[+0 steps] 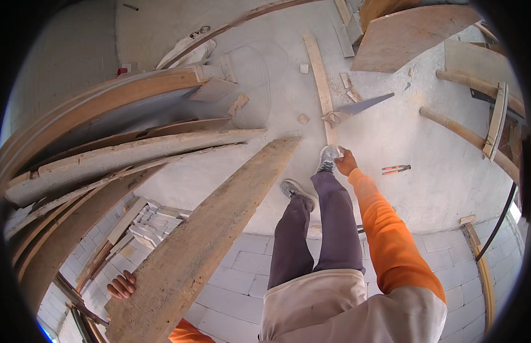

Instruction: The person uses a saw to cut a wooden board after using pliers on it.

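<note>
2 hands at work, well apart. Left hand (122,285) low in the view, fingers (127,280) curled over the edge of a long rough plank (205,240), gripping it; plank runs from beside the person up and away, far end near the middle of the floor (391,137).

Right hand (345,163), at the end of an orange sleeve (385,228), reaches down beside the right shoe (328,157); hand looks closed, but whether the fingers grip anything I cannot tell.

Thin wooden strip (321,86) lies on the floor, its near end by the right shoe. Handsaw (360,107) lies across the strip, blade pointing right. Pliers (396,169) with orange handles lie on the floor to the right of the hand, apart from it. Several curved-looking boards (128,151) stacked at left.
</note>
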The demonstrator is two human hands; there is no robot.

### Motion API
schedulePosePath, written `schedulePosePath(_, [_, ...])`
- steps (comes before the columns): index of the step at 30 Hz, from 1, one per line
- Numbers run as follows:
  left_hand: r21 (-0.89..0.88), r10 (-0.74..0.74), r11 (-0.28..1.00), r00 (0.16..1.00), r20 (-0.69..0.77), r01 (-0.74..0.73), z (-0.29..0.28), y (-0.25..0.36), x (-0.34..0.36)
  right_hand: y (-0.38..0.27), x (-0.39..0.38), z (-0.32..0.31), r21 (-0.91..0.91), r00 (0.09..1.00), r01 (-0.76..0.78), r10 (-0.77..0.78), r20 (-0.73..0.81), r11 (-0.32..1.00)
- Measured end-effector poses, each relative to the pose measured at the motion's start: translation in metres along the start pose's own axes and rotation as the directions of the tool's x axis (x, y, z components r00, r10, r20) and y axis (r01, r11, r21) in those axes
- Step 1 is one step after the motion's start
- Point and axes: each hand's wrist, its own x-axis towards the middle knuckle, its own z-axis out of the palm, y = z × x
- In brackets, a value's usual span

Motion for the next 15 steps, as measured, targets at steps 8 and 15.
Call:
schedulePosePath(8, [0.158,0.28,0.96,0.817,-0.504,-0.231,0.102,-0.056,0.03,-0.091,-0.107,0.042,-0.074,0.965,0.247,-0.238,0.111,0.966])
schedulePosePath(15, [0.317,0.32,0.947,0.162,-0.934,-0.043,0.132,0.039,0.069,-0.221,-0.183,0.028,-0.058,0.889,0.429,-0.41,0.203,0.902])
